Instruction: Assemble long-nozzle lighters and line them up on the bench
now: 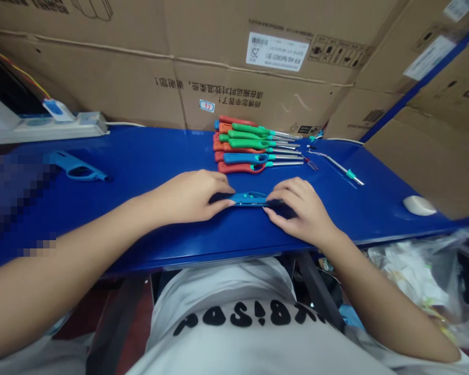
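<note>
Workshop: stacked lighters [245, 143] on blue bench [168, 159]

on the tabletop [172, 156], lighters [246, 143] lie piled behind the held handle [240, 198], a power strip [89, 125] left, a mouse [419, 205] right.

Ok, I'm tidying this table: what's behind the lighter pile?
Behind the lighter pile stands printed cardboard, bearing a small sticker. The pile covers part of the cardboard's foot, so anything there can't be seen.
</note>
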`<state>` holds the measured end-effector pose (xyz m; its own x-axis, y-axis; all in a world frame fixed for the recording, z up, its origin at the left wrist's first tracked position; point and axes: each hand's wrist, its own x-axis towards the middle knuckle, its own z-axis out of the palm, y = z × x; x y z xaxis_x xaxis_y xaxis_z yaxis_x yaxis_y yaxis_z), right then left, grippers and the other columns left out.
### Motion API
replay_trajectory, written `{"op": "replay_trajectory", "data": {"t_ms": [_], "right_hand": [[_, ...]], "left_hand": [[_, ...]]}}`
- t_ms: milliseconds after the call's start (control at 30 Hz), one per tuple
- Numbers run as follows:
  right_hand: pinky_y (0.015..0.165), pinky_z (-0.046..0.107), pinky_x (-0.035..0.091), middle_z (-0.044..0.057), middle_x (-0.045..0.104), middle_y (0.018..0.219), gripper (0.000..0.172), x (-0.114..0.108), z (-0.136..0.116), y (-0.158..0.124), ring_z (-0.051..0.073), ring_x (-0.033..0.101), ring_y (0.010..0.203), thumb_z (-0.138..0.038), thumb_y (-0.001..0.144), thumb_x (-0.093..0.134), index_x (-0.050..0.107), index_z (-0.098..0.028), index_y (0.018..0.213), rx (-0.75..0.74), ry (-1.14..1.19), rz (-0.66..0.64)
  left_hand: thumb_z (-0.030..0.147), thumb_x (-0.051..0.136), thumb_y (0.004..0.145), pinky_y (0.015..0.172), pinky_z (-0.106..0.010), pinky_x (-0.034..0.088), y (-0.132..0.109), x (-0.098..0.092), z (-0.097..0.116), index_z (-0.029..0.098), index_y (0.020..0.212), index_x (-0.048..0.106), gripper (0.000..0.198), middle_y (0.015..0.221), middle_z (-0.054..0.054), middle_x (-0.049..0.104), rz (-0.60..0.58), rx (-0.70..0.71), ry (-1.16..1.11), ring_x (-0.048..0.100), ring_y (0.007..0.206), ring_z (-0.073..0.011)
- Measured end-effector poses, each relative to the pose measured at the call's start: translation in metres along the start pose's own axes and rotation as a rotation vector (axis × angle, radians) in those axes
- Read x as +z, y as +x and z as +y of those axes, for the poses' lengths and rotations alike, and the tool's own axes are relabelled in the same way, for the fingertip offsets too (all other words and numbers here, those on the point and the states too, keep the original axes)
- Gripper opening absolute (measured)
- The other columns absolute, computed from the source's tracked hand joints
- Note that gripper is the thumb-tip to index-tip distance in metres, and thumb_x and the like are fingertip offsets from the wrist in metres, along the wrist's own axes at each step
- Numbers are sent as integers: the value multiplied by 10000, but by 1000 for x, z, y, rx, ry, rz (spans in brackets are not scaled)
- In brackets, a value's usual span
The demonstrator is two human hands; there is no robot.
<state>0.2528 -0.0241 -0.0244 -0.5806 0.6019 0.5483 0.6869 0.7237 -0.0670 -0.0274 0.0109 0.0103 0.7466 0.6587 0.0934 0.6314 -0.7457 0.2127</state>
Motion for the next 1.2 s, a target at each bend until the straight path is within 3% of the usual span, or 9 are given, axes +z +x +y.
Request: {"op": "replay_trajectory", "data": {"t_ms": [100,467,733,933,1200], "right_hand": [[750,381,476,79,711,990,66,3,-7,-7,237,636,908,-222,943,641,661,-204,1003,-24,-19,5],[828,399,556,109,640,1074,170,5,-11,-11,257,625,1001,-188,926,626,663,-221,1088,136,131,40],[770,393,540,90,708,1001,161,3,-13,-10,229,630,905,-214,945,627,737,-242,1060,13,49,48],[784,390,557,84,757,1021,165,2,-13,-10,223,665,905,-217,945,635,743,-201,1070,-58,61,26],[777,381,572,83,759,1029,189,3,-14,-9,225,674,912,-251,966,606,756,-221,1077,-29,55,-17]], "left_hand": [[412,521,985,870,-342,549,0,0,2,245,1154,739,322,1170,-35,735,3,-16,16,709,1015,-233],[388,437,1014,800,-323,546,0,0,5,254,1152,739,358,1158,-47,724,-12,-44,64,706,985,-228],[411,420,1021,934,-366,539,2,1,3,191,1219,703,410,1212,-97,701,39,-66,28,685,1068,-254],[429,463,998,886,-363,545,2,2,2,191,1219,695,398,1207,-88,699,37,-90,53,683,1062,-260],[458,507,974,884,-342,541,3,5,1,197,1211,691,398,1222,-76,704,14,-110,48,680,1087,-255]]}}
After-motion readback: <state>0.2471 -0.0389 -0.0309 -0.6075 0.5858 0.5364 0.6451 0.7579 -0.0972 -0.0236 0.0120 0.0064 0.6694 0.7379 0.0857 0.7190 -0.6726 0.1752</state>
